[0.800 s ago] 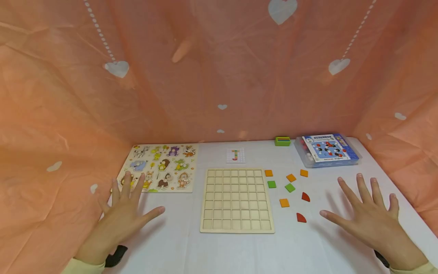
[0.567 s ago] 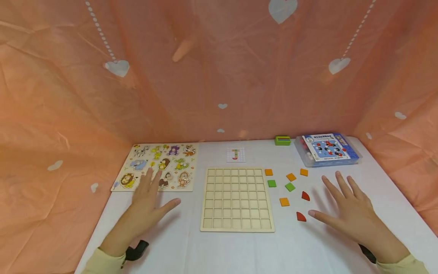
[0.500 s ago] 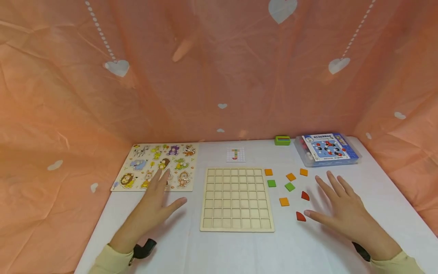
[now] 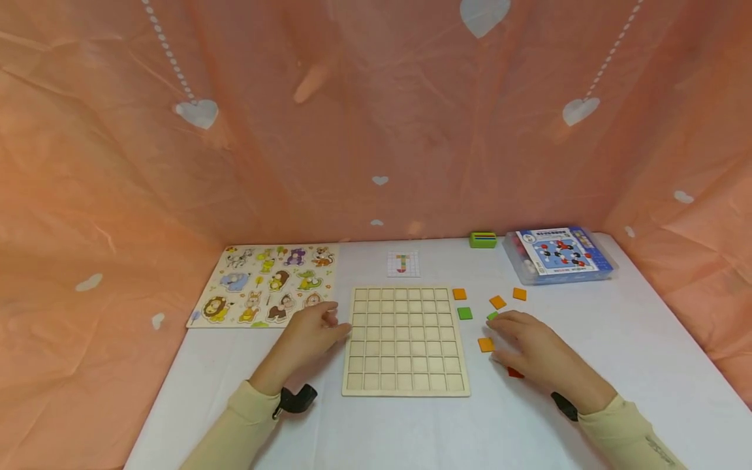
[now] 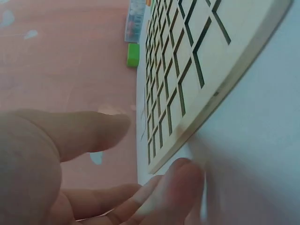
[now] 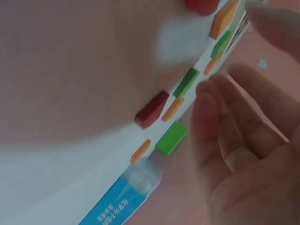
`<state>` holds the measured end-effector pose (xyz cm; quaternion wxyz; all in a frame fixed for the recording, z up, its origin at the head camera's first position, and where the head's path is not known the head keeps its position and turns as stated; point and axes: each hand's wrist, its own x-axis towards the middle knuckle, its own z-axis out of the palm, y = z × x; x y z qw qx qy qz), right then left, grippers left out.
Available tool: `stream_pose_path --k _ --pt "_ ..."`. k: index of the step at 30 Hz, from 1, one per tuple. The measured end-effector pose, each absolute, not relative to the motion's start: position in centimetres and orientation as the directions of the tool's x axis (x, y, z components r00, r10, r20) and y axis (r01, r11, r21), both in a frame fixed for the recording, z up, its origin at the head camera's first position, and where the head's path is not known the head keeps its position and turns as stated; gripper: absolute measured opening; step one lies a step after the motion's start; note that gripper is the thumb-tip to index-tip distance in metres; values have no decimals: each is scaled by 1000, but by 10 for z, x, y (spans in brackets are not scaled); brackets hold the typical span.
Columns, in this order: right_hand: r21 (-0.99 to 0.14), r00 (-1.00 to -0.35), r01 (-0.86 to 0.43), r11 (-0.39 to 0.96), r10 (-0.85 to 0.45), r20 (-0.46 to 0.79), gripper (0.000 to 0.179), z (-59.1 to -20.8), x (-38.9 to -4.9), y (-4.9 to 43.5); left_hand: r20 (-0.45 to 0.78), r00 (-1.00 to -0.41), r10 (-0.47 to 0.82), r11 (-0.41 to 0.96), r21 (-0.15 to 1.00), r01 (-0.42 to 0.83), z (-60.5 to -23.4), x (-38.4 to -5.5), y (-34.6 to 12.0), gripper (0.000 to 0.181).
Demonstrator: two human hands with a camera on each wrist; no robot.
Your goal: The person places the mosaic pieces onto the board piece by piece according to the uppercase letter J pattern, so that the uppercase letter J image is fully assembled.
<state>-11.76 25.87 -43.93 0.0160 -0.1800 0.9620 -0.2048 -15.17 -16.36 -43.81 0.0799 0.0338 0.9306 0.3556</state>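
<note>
A wooden grid board (image 4: pixel 405 339) lies flat on the white table. My left hand (image 4: pixel 302 343) is at its left edge, fingers bent and holding nothing; whether a fingertip touches the rim I cannot tell. To the right of the board are several orange square tiles (image 4: pixel 485 344), a green tile (image 4: pixel 465 313), a second green tile (image 4: pixel 491 316) and a red quarter-round tile (image 4: pixel 516 373). My right hand (image 4: pixel 531 346) hovers over these with fingers loosely bent and nothing held. It hides another red tile (image 6: pixel 152 110), which shows in the right wrist view.
A wooden animal puzzle (image 4: pixel 267 287) lies at the back left. Behind the board is a small pattern card (image 4: pixel 403 264). A green block (image 4: pixel 483 240) and a clear plastic box (image 4: pixel 561 256) with a blue label stand at the back right. Orange cloth (image 4: pixel 376 130) encloses the table.
Both hands have moved inward from the sides, the left to the board's edge and the right over the tiles. Their spread fingers have drawn together and bent.
</note>
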Motion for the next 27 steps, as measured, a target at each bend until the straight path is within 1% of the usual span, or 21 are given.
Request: stream_pose_path --k 5,10,14,22,27 --pt "-377 -929 -342 861 -369 1 37 -443 -122 254 -198 -972 130 731 681 -40 -439 -151 -161 60" --pt "-354 -918 -380 855 -396 30 26 -447 -127 254 -251 -954 161 655 751 -87 -442 -151 -156 60" --pt "-346 -914 -392 853 -404 39 20 -446 -130 253 -277 -947 164 614 780 -122 -444 -151 -154 63" --pt "-395 -927 -334 856 -375 -30 14 -444 -136 250 -323 -930 176 590 791 -163 -445 -154 -156 74" --pt "-445 -934 -310 840 -356 -22 14 -440 -139 247 -348 -918 190 579 795 -182 -446 -155 -155 77"
